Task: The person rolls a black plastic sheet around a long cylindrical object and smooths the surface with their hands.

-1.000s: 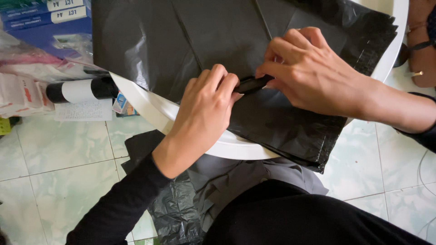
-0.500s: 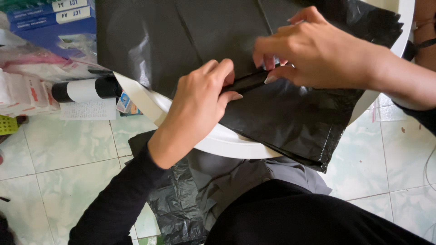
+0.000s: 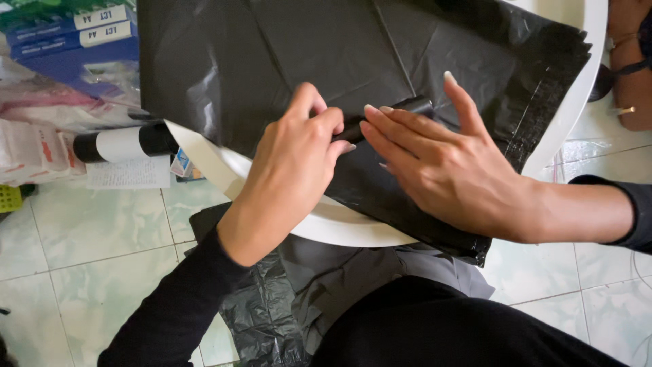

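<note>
A large black plastic bag (image 3: 272, 61) lies spread flat over a round white table (image 3: 339, 228). A narrow rolled or folded strip of the bag (image 3: 414, 105) runs across its middle. My left hand (image 3: 292, 163) is curled over the strip's left part, fingers pinching it. My right hand (image 3: 441, 160) lies flat on the bag just right of the left hand, fingers stretched out and pressing on the strip. Both sleeves are black.
Crumpled black plastic (image 3: 265, 312) lies on the tiled floor by my lap. At the left are a black-and-white roll (image 3: 119, 144), stacked blue boxes (image 3: 68, 34) and pink packets (image 3: 34, 149). Another person's foot in a sandal (image 3: 628, 75) is at the upper right.
My right hand has gone from pinching the strip with bent fingers to lying flat on it with fingers spread. The left hand keeps its grip.
</note>
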